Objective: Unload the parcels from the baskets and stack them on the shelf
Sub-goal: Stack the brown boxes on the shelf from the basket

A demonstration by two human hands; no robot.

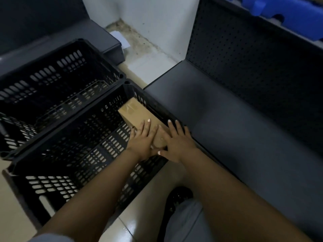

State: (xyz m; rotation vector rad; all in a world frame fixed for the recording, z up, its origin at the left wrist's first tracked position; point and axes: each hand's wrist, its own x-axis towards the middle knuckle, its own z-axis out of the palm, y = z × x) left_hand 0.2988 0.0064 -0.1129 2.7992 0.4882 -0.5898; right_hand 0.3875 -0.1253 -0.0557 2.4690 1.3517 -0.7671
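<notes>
A brown cardboard parcel [135, 112] leans inside the nearer black basket [73, 154], against its right wall. My left hand [142, 139] lies flat on the parcel's near end, fingers wrapped over its left side. My right hand [176, 142] presses on the parcel's right side at the basket rim, thumb under the near corner. A second black basket [52, 88] stands behind and to the left; I see no parcel in it. The dark grey shelf [236, 130] runs along the right, its bottom board bare.
The shelf has a perforated back panel [253, 58] and blue plastic bins [288, 16] on an upper level. A grey shelf base [111, 48] stands behind the far basket. White wall and a stained floor corner lie between. My knee [185, 220] is low at centre.
</notes>
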